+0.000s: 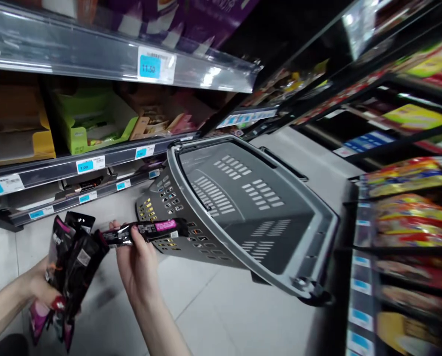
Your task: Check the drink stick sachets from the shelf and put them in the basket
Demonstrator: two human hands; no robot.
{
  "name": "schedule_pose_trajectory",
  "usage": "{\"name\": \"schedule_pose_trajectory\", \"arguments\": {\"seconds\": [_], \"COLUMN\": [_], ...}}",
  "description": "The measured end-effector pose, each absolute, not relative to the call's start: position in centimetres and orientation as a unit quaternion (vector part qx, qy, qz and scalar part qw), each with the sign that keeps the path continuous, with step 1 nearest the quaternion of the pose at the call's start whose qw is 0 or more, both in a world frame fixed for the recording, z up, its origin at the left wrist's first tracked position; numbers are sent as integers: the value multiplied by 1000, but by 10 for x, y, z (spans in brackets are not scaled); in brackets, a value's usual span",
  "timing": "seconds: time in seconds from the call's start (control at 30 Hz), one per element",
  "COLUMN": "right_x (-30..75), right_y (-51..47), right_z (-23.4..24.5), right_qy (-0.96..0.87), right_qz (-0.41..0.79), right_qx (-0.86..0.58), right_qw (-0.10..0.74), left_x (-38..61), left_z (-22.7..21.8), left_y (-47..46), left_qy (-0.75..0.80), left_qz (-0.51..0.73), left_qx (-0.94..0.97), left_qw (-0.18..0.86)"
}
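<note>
My left hand (39,287) is closed round a bunch of several black and pink snack packets (70,262) at the lower left. My right hand (137,262) pinches one black bar with a pink label (147,231), held flat just left of a grey plastic shopping basket (310,217). The basket hangs tilted over the floor, its open top toward me, and nothing shows inside it. What carries the basket is out of sight.
Store shelves on the left carry a green display box (83,123), a yellow box (17,128) and blue price tags (150,66). Racks with colourful packets (406,207) line the right side. Pale floor tiles (213,316) run between them.
</note>
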State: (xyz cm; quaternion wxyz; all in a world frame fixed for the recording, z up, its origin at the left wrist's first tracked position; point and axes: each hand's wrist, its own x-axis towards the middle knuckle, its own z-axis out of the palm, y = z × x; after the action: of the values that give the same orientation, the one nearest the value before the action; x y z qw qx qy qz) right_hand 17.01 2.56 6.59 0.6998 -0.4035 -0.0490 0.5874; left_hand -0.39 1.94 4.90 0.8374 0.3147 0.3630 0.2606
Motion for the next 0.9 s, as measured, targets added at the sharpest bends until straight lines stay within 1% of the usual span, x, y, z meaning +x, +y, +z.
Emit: {"name": "schedule_pose_trajectory", "arguments": {"seconds": [0.07, 0.23, 0.4, 0.5, 0.63, 0.77, 0.9], "right_x": [166, 187, 212, 208, 196, 196, 205], "right_y": [21, 13, 9, 8, 7, 4, -1], "right_z": [63, 59, 69, 73, 75, 79, 85], "right_qy": [-64, -201, -323, -315, -260, -266, -312], "right_qz": [579, 512, 471, 458, 421, 452, 519], "right_qx": [-421, -489, -503, -519, -525, -480, -436], "right_qw": [695, 677, 649, 650, 692, 704, 665], "left_x": [1, 13, 4, 1, 5, 6, -3], "left_z": [46, 42, 52, 60, 69, 72, 73], "left_y": [15, 15, 16, 17, 21, 24, 30], "left_qy": [351, 354, 343, 364, 392, 402, 403], "left_qz": [239, 303, 297, 322, 337, 354, 351], "left_qx": [332, 378, 411, 417, 407, 375, 363], "left_qw": [842, 800, 791, 768, 753, 757, 764]}}
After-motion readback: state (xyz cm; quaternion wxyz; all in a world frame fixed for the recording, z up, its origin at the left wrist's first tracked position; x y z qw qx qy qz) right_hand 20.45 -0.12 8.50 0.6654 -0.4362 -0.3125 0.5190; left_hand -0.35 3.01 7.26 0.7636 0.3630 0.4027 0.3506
